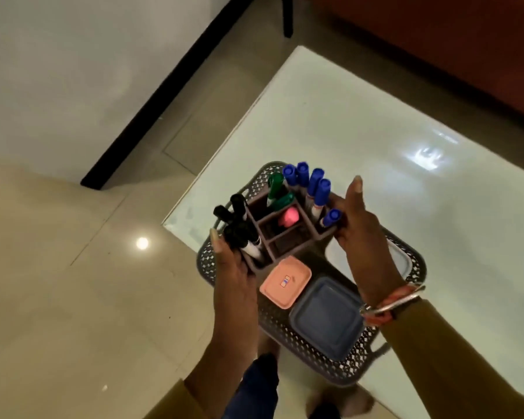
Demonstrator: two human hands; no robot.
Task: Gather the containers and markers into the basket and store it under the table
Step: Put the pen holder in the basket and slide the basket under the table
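Both hands are gripping the marker organizer [288,228] from opposite sides, left hand [233,264] clamped on the end with the black markers [239,225], right hand [362,228] wrapped around the end with the blue markers [313,186]. Pretty sure they're holding it two-handed and level like that so the loose markers aren't tipping out while it's going into the basket [345,362]. That basket is sitting at the corner of the white table [406,140], hanging a bit over the edge by the look of it.

Counting what's in there: five blue markers, two green markers [277,189], roughly three or four black ones (they're bunching together, hard to say), and one pink thing [288,217] in the middle slot. Containers lying flat in the basket: a pink-lidded container [285,282], a blue-lidded container [327,316], and a clear-lidded container [400,258] peeking out under the right wrist, so three.
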